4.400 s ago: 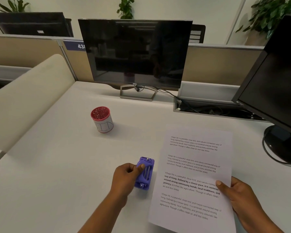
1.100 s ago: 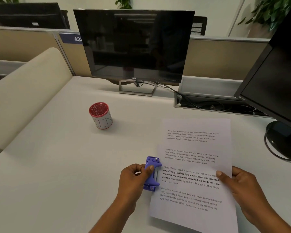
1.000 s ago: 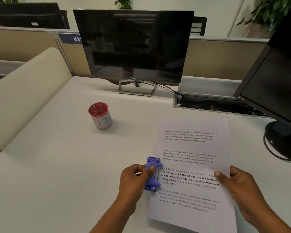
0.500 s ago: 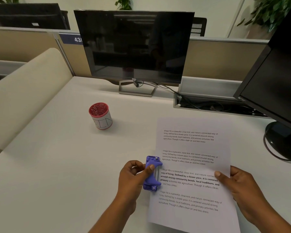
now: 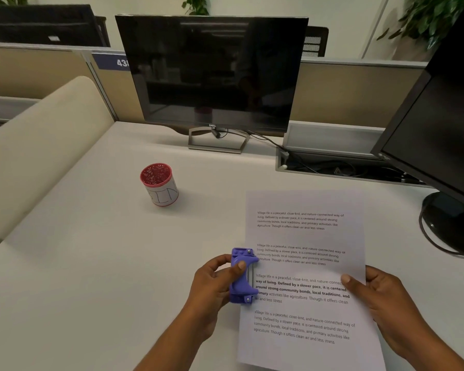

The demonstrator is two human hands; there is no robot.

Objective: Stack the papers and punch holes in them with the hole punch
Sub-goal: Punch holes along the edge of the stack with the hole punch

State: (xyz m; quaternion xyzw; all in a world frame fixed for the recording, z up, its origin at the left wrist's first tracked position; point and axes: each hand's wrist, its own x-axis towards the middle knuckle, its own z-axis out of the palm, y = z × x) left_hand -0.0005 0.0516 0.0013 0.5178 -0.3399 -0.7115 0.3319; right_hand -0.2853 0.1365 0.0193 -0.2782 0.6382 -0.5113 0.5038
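I see a red cup (image 5: 160,183) on the desk (image 5: 91,263), red specks inside. My left hand (image 5: 212,285) is clamped on the purple hole punch (image 5: 242,275), which sits over the papers' (image 5: 303,263) left edge. My right hand (image 5: 381,298) pinches their right edge. Two monitors stand behind.

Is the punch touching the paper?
Touching. The head view shows the paper's left edge slid into the punch, which covers the first letters of the printed lines.
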